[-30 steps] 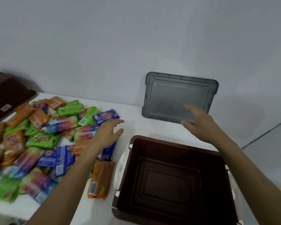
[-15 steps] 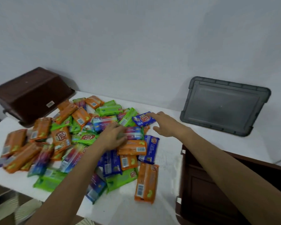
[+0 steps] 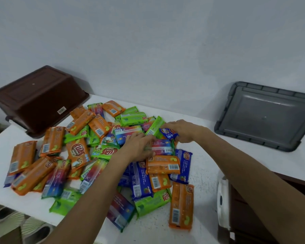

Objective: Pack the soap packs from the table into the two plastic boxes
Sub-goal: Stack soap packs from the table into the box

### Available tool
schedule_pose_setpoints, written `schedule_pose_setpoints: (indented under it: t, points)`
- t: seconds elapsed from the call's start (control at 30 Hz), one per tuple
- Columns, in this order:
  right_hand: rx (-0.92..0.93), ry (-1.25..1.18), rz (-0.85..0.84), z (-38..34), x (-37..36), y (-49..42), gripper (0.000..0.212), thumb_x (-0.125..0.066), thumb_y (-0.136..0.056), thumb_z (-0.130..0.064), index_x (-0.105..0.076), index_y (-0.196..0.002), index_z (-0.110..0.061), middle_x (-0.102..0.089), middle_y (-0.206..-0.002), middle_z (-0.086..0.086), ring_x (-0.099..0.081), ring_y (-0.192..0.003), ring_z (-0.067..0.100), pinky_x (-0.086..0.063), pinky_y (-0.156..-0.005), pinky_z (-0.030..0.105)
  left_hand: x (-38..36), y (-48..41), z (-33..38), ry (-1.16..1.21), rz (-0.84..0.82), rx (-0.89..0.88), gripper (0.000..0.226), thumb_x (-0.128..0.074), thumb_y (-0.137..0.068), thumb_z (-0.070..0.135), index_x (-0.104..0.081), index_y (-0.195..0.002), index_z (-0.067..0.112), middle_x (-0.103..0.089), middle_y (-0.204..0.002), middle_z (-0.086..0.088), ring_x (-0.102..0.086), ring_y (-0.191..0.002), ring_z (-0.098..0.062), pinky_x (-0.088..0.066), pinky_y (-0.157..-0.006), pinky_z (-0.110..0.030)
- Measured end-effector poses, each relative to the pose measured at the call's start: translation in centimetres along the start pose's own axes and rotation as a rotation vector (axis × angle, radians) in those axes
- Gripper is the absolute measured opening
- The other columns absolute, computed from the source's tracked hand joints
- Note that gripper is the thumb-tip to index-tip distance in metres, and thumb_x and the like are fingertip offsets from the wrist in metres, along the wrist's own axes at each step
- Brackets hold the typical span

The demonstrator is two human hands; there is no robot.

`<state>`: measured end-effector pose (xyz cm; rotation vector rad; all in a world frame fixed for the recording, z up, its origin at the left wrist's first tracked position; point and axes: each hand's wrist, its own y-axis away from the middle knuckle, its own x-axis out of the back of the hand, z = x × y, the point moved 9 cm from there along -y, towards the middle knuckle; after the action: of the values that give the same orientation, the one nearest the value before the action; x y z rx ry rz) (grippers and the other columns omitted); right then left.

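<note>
Several soap packs (image 3: 99,155) in orange, green, blue and multicolour wrappers lie heaped on the white table (image 3: 206,169). My left hand (image 3: 139,147) lies on the middle of the heap, fingers curled over a multicolour pack (image 3: 163,148). My right hand (image 3: 183,130) is at the heap's far right edge, fingers closed on a small blue pack (image 3: 167,133). One brown plastic box (image 3: 253,217) stands at the lower right, mostly hidden by my right arm. A second brown box (image 3: 37,97) lies upside down at the back left.
A grey lid (image 3: 264,117) leans against the white wall at the back right. The table's front edge runs along the lower left, with a woven object (image 3: 16,224) below it. An orange pack (image 3: 181,205) lies apart, closest to the right box.
The view has swung left from the open box to the heap. My right hand came over from the lid side onto the blue pack; my left hand slid further into the pile.
</note>
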<state>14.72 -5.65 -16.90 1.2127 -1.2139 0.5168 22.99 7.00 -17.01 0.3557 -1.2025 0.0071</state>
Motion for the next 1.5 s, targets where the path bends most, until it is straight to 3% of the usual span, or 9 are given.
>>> schedule_pose_setpoints:
  t: [0.13, 0.27, 0.4, 0.63, 0.8, 0.97, 1.1, 1.3, 1.5]
  points:
    - [-0.018, 0.006, 0.035, 0.3, 0.4, 0.3, 0.074, -0.071, -0.084, -0.038, -0.028, -0.144, -0.034, -0.048, -0.136, 0.005, -0.045, -0.122, 0.027, -0.046, -0.097, 0.046, 0.2, -0.3, -0.1, 0.052, -0.001, -0.005, 0.054, -0.063, -0.085, 0.053, -0.038, -0.133, 0.049, -0.047, -0.132, 0.002, -0.029, -0.129, -0.024, -0.021, -0.107, -0.048]
    - [-0.053, -0.097, 0.116, 1.4, 1.0, 1.2, 0.086, -0.078, -0.074, -0.046, -0.027, -0.141, -0.028, -0.05, -0.126, 0.008, -0.052, -0.114, 0.025, -0.051, -0.09, 0.041, 0.1, -0.1, 0.2, 0.206, 0.003, -0.02, 0.057, -0.069, -0.085, 0.041, -0.039, -0.134, 0.046, -0.041, -0.117, 0.003, -0.044, -0.117, -0.021, -0.045, -0.098, -0.041]
    - [-0.053, -0.223, 0.173, 2.4, 1.7, 3.3, 0.09, -0.075, -0.076, -0.049, -0.018, -0.146, -0.043, -0.047, -0.117, 0.008, -0.055, -0.103, 0.021, -0.053, -0.085, 0.037, 0.1, 0.3, 1.2, 0.359, 0.028, -0.043, 0.056, -0.068, -0.088, 0.027, -0.042, -0.136, 0.041, -0.038, -0.118, 0.002, -0.045, -0.114, -0.017, -0.05, -0.092, -0.035]
    - [-0.131, -0.464, 0.405, 4.9, 5.1, 9.5, 0.046, -0.069, -0.082, -0.044, -0.051, -0.124, -0.034, -0.049, -0.107, 0.002, -0.057, -0.099, 0.021, -0.052, -0.083, 0.031, 0.5, 0.5, 2.1, 0.466, 0.064, -0.065, 0.05, -0.064, -0.091, 0.019, -0.044, -0.129, 0.045, -0.052, -0.135, 0.005, -0.053, -0.119, -0.019, -0.052, -0.092, -0.041]
    - [-0.114, -0.665, 0.656, 6.3, 6.7, 16.0, 0.034, -0.07, -0.084, -0.043, -0.057, -0.112, -0.03, -0.063, -0.105, -0.001, -0.065, -0.096, 0.014, -0.057, -0.076, 0.031, 2.5, 2.2, 4.5, 0.944, 0.18, -0.095, 0.048, -0.059, -0.095, 0.021, -0.048, -0.134, 0.048, -0.046, -0.141, 0.009, -0.053, -0.123, -0.019, -0.052, -0.096, -0.046]
    - [-0.136, -0.972, 0.789, 7.2, 6.2, 22.7, 0.026, -0.065, -0.089, -0.034, -0.059, -0.114, -0.03, -0.064, -0.101, -0.009, -0.069, -0.091, 0.011, -0.054, -0.052, 0.022, 4.2, 4.3, 9.6, 1.124, 0.258, -0.157, 0.043, -0.054, -0.097, 0.019, -0.054, -0.128, 0.049, -0.054, -0.13, 0.02, -0.062, -0.108, -0.009, -0.056, -0.082, -0.03]
    - [-0.189, -1.058, 0.898, 8.0, 5.1, 28.0, 0.02, -0.059, -0.095, -0.025, -0.061, -0.115, -0.026, -0.064, -0.102, -0.006, -0.07, -0.086, 0.012, -0.056, -0.051, 0.026, 3.5, 5.0, 13.3, 1.29, 0.221, -0.207, 0.045, -0.062, -0.091, 0.02, -0.056, -0.132, 0.038, -0.058, -0.132, 0.003, -0.06, -0.116, -0.026, -0.053, -0.092, -0.045]
    - [-0.257, -1.266, 0.918, 8.0, 1.4, 34.3, 0.017, -0.056, -0.096, -0.019, -0.068, -0.108, -0.019, -0.064, -0.108, -0.004, -0.067, -0.1, 0.009, -0.062, -0.058, 0.037, 1.3, 6.1, 18.7, 1.347, 0.2, -0.289, 0.066, -0.08, -0.072, 0.032, -0.055, -0.132, 0.036, -0.059, -0.132, -0.002, -0.06, -0.116, -0.023, -0.051, -0.093, -0.039]
    - [-0.323, -1.395, 0.793, 7.5, -3.8, 37.5, 0.022, -0.061, -0.09, -0.023, -0.07, -0.11, -0.021, -0.063, -0.114, -0.001, -0.066, -0.107, 0.014, -0.062, -0.067, 0.044, -1.2, 7.0, 22.6, 1.439, 0.117, -0.331, 0.064, -0.079, -0.076, 0.018, -0.055, -0.133, 0.034, -0.06, -0.133, -0.004, -0.061, -0.11, -0.015, -0.052, -0.082, -0.023]
